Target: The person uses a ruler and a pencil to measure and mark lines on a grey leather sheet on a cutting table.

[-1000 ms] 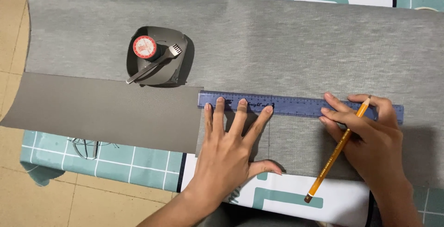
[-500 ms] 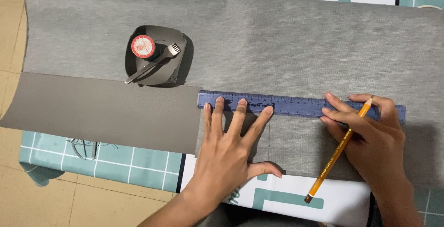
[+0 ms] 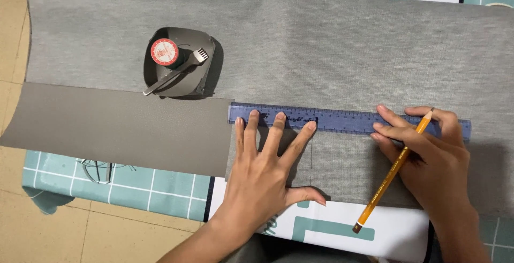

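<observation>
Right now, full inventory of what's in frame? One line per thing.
fabric sheet: 1, grey, spread across the mat
folded strip: 1, darker grey, lower left on the fabric
ruler: 1, blue, lying flat at centre right
pencil: 1, yellow, in the right hand
dish: 1, dark, upper left on the fabric
round container: 1, red-and-white top, in the dish
pronged tool: 1, metal, across the dish
cutting mat: 1, teal grid, under everything
left hand: fingers spread, pressing the ruler
right hand: on the ruler's right end
</observation>
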